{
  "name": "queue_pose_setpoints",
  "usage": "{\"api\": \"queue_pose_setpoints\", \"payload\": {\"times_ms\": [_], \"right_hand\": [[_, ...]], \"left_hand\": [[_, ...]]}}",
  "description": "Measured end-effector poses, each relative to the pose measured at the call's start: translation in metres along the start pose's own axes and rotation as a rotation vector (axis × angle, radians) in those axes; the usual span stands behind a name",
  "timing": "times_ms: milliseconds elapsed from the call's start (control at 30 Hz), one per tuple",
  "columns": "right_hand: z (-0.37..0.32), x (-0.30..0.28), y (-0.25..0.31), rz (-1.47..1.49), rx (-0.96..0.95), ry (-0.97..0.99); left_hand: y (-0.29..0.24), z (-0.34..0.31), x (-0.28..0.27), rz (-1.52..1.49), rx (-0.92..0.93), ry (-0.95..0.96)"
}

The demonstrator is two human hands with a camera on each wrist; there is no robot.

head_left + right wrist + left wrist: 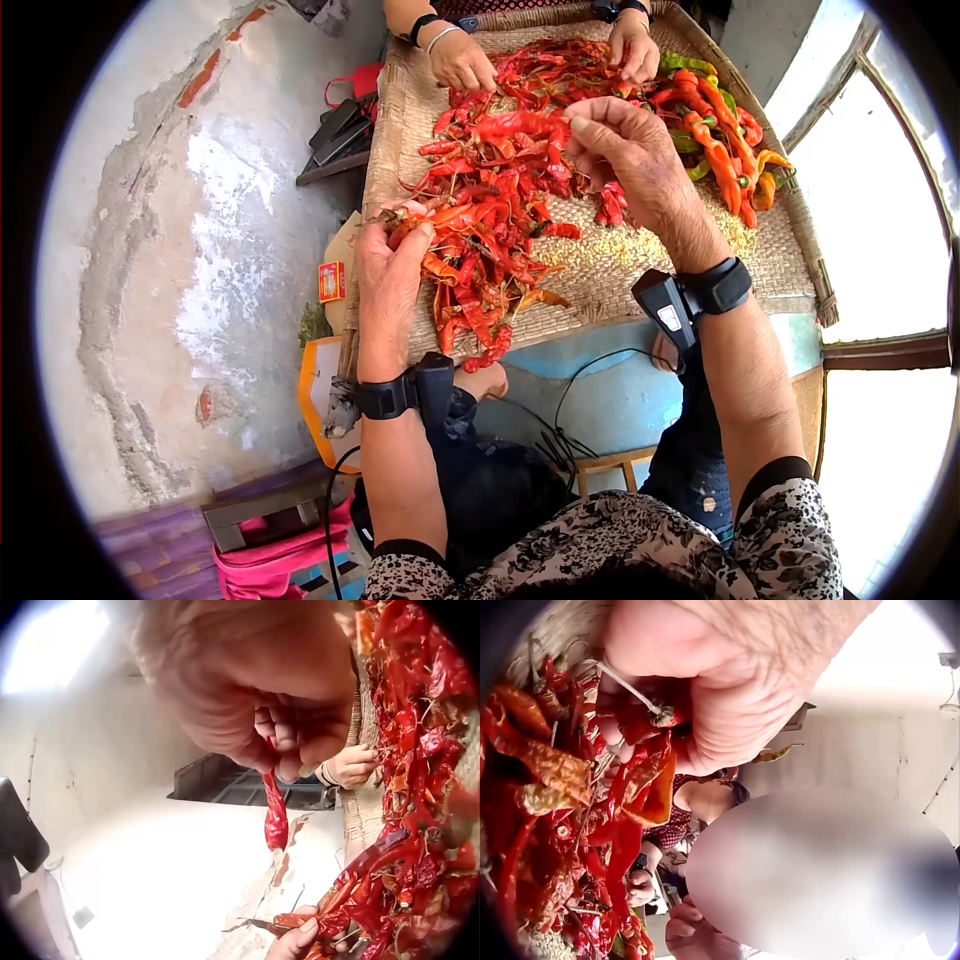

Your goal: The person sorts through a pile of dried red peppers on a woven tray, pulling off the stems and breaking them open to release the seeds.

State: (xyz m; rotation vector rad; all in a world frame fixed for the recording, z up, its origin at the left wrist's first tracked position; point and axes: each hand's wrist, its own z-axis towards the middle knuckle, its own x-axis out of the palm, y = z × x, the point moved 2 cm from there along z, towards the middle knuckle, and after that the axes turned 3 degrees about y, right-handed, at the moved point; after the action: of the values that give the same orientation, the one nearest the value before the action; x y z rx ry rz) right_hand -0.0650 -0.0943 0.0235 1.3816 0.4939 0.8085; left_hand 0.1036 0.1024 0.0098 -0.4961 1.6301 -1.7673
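Note:
My right hand (635, 155) is raised over the woven tray (590, 318), its thumb and fingertips pinching a red chili pepper (276, 821). In the right wrist view that pepper dangles below the fingers, wrinkled and glossy. At the tray's left edge, my left hand (390, 275) holds red chili peppers (649, 724) with dry stems, the thumb lying over them. Most of what its fingers grip is hidden behind the palm. Beside it a heap of dried red chili peppers (490, 230) spreads across the tray.
Pale seeds (620, 243) lie scattered right of the heap. Fresher orange and green peppers (725, 150) fill the far right corner. Across the tray, another person's hands (463, 60) work at the peppers. A small red box (332, 282) sits by the left wall; cables (560, 440) hang below.

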Motion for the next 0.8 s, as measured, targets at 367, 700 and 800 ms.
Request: {"api": "queue_pose_setpoints", "payload": {"times_ms": [367, 700, 800], "right_hand": [[-0.012, 0.037, -0.025, -0.732, -0.451, 0.107], [-0.039, 0.053, 0.0, -0.476, -0.197, 0.726], [-0.071, 0.067, -0.003, -0.645, -0.167, 1.073]], "left_hand": [[0.005, 0.001, 0.022, -0.181, -0.028, 0.124], [0.004, 0.002, 0.017, -0.128, 0.024, 0.097], [0.004, 0.001, 0.014, -0.135, 0.016, 0.076]]}}
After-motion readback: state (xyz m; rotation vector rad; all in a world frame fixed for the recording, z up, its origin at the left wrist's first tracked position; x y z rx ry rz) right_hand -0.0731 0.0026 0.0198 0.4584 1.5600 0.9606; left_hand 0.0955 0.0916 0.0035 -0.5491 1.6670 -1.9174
